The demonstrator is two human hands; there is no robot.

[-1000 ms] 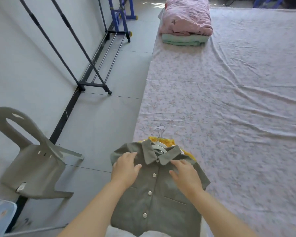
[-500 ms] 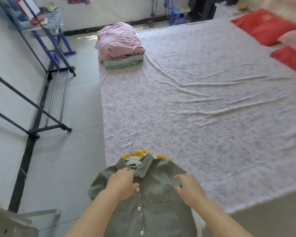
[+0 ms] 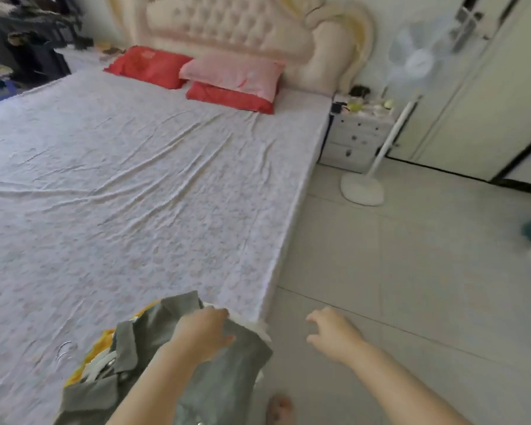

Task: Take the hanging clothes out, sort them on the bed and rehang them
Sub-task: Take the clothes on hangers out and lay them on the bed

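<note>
Grey shirt (image 3: 230, 375) lies at the near corner of the bed (image 3: 135, 210), directly under the left hand (image 3: 203, 331), collar toward the wrist's outer side. A yellow garment (image 3: 105, 335) and white hangers (image 3: 95, 368) show from beneath it, just past the collar. The left hand is palm-down on the cloth with fingers bent onto it; blur makes it impossible to tell whether they pinch the fabric or only press. The right hand (image 3: 334, 335) hangs in the air, well apart from the shirt, over the floor (image 3: 411, 271) beside the bed corner, fingers spread and loosely bent, holding nothing. Judgement: the step is sorting, settling this shirt on the pile. The edge of the shirt on the thumb side of the left hand seems to lap over the bed corner, so it could slide off. Best to draw the whole pile farther onto the sheet, away from the right hand's side, before letting go. Bring the right hand in to the far shoulder so both shoulders are smoothed evenly. Keep the hanger hooks pointing one way, beyond the collar, so that each piece lifts off cleanly for rehanging.
</note>
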